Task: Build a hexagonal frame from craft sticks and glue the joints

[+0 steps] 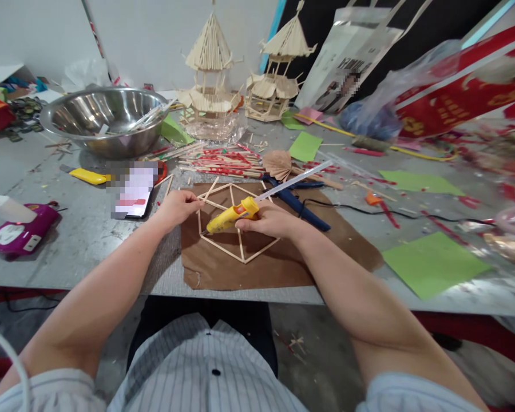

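Note:
My right hand (pixel 271 221) is closed around a yellow hot glue gun (pixel 228 218), with a long clear glue stick (pixel 300 179) poking out of its back. The gun's nozzle points down and left, at the left corner of a six-sided frame of thin wooden sticks (pixel 222 249). Sticks also cross the frame's inside, partly hidden by the gun and my right hand. At the frame's upper left corner, my left hand (pixel 181 207) pinches a short wooden stick (pixel 210 189). Beneath the frame lies a brown sheet (pixel 227 277).
Dark blue pliers-like tool (pixel 298 203) rests behind my right hand. Farther back are a heap of red-printed sticks (pixel 227 162), two stick pagodas (pixel 208 54) and a metal bowl (pixel 111 143). Left lie a phone (pixel 132 191) and yellow cutter (pixel 87 175); right, green paper (pixel 433 263).

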The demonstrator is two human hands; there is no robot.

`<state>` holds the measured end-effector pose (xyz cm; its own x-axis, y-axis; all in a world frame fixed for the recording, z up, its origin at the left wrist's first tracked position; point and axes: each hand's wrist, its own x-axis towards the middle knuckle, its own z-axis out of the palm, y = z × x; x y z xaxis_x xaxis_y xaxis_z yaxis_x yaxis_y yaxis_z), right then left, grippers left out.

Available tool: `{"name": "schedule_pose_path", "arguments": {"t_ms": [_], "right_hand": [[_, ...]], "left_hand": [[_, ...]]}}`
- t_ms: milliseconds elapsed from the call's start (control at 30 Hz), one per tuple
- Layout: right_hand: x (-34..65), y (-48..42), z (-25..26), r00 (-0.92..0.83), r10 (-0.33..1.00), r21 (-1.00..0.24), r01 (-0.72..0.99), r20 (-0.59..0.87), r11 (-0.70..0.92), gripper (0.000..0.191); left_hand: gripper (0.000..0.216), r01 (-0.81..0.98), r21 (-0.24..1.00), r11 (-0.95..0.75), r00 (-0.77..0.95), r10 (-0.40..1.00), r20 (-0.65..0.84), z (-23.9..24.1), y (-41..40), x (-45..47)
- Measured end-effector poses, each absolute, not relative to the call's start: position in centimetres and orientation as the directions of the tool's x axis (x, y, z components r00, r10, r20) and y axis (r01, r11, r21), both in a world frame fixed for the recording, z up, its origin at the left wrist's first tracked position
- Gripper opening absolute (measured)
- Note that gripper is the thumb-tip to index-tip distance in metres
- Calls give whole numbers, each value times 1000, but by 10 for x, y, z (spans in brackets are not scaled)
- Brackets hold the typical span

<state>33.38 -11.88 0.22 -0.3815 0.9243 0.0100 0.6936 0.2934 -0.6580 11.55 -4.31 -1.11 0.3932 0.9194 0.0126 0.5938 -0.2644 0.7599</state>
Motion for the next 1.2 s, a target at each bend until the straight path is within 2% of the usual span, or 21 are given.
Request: {"name": "schedule_pose_path", "arguments": {"t_ms": [400,700,1200], "right_hand": [[334,-118,1,-377,926,-664,698,-24,267,36],[335,-117,-1,-421,907,-681,659,17,318,38],[337,-117,1,-388,922,-696,664,-9,273,37]], "left_hand": [[33,642,706,-298,425,905,-5,-11,-43,116],[33,667,665,-336,454,891,-5,-11,-42,116],[31,689,624,-369,469,883,4,-7,-43,117]]}}
